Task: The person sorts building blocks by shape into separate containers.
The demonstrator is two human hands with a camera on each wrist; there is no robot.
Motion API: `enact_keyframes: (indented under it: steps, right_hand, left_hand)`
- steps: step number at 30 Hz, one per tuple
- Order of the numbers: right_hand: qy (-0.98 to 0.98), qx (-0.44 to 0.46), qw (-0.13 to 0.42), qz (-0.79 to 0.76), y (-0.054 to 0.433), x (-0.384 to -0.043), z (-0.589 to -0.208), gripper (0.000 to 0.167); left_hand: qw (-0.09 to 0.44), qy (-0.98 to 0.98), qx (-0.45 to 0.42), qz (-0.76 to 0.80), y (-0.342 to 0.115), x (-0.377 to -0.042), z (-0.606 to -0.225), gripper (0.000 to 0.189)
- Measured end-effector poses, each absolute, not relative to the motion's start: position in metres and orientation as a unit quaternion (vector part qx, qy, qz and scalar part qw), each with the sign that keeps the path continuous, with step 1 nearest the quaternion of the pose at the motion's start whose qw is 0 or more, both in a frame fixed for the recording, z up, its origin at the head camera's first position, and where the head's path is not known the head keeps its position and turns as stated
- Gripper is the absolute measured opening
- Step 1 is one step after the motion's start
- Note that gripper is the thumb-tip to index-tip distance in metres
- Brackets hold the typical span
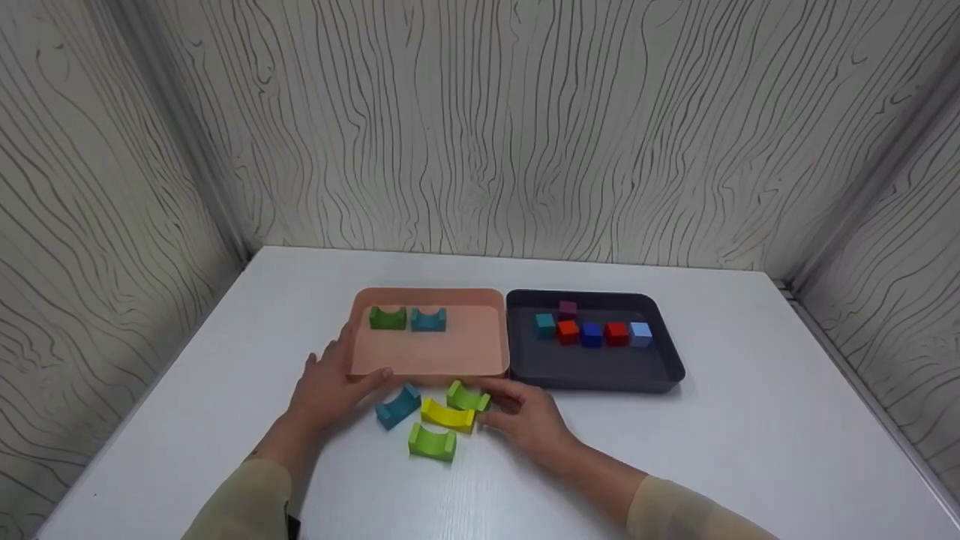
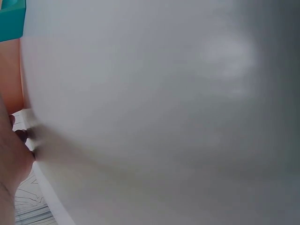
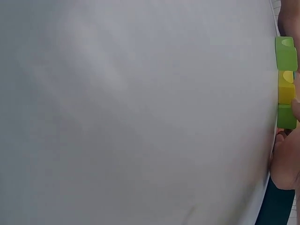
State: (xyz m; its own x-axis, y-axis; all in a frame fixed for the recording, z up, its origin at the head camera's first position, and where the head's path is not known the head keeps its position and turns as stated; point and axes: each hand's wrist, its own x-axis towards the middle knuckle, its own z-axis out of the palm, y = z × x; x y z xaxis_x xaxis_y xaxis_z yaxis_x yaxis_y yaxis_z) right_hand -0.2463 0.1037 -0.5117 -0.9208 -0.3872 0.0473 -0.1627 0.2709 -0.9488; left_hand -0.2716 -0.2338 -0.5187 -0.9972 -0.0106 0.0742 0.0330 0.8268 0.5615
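My right hand (image 1: pixel 532 424) has its curled thumb and forefinger around the right end of a light green arch block (image 1: pixel 468 397) on the table. A yellow arch block (image 1: pixel 448 415) lies close by that thumb, with another light green arch block (image 1: pixel 433 442) in front of it. To the left, a teal arch block (image 1: pixel 398 406) lies tilted near my left thumb. My left hand (image 1: pixel 326 386) rests at the near left corner of the pink tray (image 1: pixel 427 364), fingers spread along its side, thumb at the front edge. The left wrist view catches that hand (image 2: pixel 14 157) only at its edge.
Inside the pink tray are a dark green arch block (image 1: pixel 388 319) and a blue arch block (image 1: pixel 428 320). A dark tray (image 1: pixel 592 376) adjoins it on the right, with several small cubes (image 1: pixel 591 335) in it. Patterned walls (image 1: pixel 480 150) enclose the white table (image 1: pixel 735 420).
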Motion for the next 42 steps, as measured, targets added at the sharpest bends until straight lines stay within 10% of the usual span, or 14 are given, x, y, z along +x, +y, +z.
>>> enact_keyframes:
  steps: [42]
  right_hand:
    - [0.769,-0.159,0.104,-0.610,0.1073,-0.2466,-0.5160,0.044]
  left_hand:
    - [0.030,-0.957,0.007,-0.289,-0.2318,-0.2694,-0.5164,0.119]
